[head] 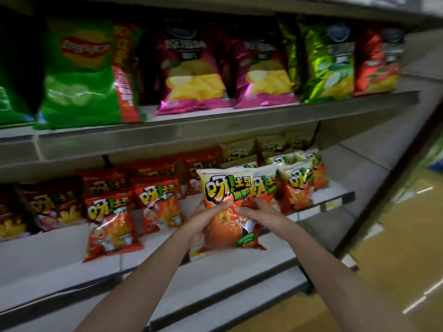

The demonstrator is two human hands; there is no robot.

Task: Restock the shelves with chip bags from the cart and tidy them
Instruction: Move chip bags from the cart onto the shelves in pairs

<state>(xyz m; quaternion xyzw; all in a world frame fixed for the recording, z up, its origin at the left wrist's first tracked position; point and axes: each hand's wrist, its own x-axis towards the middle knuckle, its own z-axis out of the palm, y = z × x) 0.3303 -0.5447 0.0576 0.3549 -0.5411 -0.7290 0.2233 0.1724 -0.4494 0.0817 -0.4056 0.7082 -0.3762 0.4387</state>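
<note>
Fingers [221, 205] of both hands curled round one orange chip bag [227, 226]. Left hand [206, 218] and right hand [257, 209] held it upright above the lower shelf [72, 255].

The scene is dimly lit; glare is seen on the glossy green foil bags [326, 65] (upper shelf), and edges are blurred and bowed.

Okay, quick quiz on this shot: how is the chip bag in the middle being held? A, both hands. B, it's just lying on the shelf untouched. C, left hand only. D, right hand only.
A: the left hand and the right hand both grip the cream-and-orange chip bag from either side, in front of the lower shelf.
</note>
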